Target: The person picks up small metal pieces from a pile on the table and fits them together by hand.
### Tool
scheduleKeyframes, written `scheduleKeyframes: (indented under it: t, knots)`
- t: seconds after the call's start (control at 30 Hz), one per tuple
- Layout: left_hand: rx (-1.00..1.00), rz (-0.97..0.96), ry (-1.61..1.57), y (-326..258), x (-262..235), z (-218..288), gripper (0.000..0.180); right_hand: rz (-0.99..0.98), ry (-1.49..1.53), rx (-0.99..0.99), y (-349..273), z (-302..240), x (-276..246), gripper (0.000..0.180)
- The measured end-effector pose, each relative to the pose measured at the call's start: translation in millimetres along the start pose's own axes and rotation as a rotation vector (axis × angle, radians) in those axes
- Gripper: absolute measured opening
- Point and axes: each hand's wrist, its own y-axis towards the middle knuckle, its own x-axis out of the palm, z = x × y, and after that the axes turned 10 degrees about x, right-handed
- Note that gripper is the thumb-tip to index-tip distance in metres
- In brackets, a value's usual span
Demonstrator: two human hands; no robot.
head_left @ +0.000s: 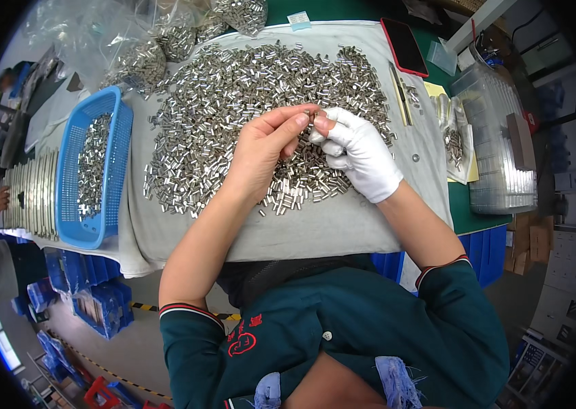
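A wide heap of small shiny metal cylinders [213,123] is spread over a grey cloth [342,228]. Above the heap my two hands meet at the fingertips, with a small metal cylinder [312,117] pinched between them, mostly hidden by the fingers. My left hand [267,144] is bare, its thumb and forefinger closed on the piece. My right hand [363,153] wears a white glove that leaves the thumb tip uncovered; it closes on the same piece from the right.
A blue plastic basket [114,170] with more cylinders stands at left, beside stacked pale strips [32,194]. Clear bags of cylinders [141,65] sit at the back left. To the right are a red-edged phone [404,48], tweezers [400,94] and clear plastic trays [496,157]. Another person's hand [0,201] shows far left.
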Motion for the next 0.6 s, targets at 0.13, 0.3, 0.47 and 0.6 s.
scheduleKeyframes:
  t: [0.13, 0.3, 0.47, 0.6]
  knots:
    - [0.036, -0.027, 0.031, -1, -2, -2, 0.022, 0.002, -0.047, -0.011, 0, 2, -2, 0.015]
    - [0.149, -0.058, 0.127, 0, -6, -7, 0.016, 0.044, -0.208, -0.045, -2, -1, -2, 0.021]
    - [0.325, -0.031, 0.392, 1, -7, -11, 0.016, 0.023, -0.172, -0.026, -3, -3, -2, 0.021]
    - [0.457, -0.027, 0.602, 1, -6, -9, 0.015, -0.006, -0.115, 0.006, -3, -4, -2, 0.021]
